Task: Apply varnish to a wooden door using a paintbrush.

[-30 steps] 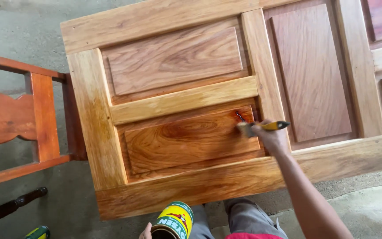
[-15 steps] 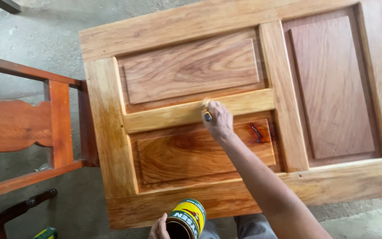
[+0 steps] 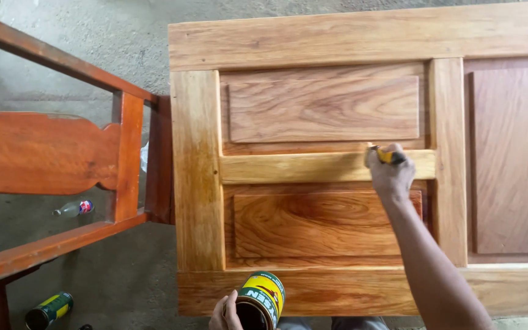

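Note:
A wooden panelled door (image 3: 362,40) lies flat, its near panels glossy and orange. My right hand (image 3: 390,174) is closed around a yellow-handled brush (image 3: 387,156), whose tip rests on the horizontal rail (image 3: 294,167) between the two left panels. The lower left panel (image 3: 316,225) looks wet and darker. At the bottom edge my left hand (image 3: 225,315) grips an open tin can (image 3: 260,300) with a yellow and green label, held just in front of the door's near rail.
A reddish wooden chair frame (image 3: 50,150) stands to the left, touching the door's edge. On the concrete floor lie a small clear bottle (image 3: 73,208) and a green and yellow can (image 3: 49,310). A matte panel (image 3: 511,159) is at the right.
My right hand has moved the brush from the lower panel's right corner up onto the middle rail. The view has shifted, so the door sits further right in the picture.

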